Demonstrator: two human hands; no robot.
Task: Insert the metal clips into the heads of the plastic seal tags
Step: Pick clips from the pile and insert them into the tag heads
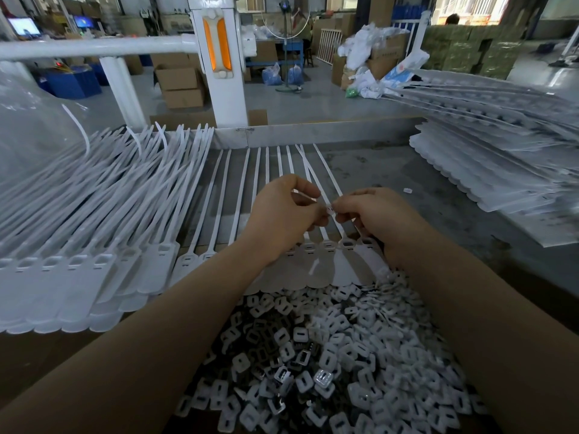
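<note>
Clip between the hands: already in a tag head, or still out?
Out. Both hands pinch the metal clip above the row of seal tags, clear of their heads.

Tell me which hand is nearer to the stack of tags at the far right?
Right. The right hand lies between the left hand and the stack.

Both hands' fingers (313,195) around 1 small clip (329,210)
</note>
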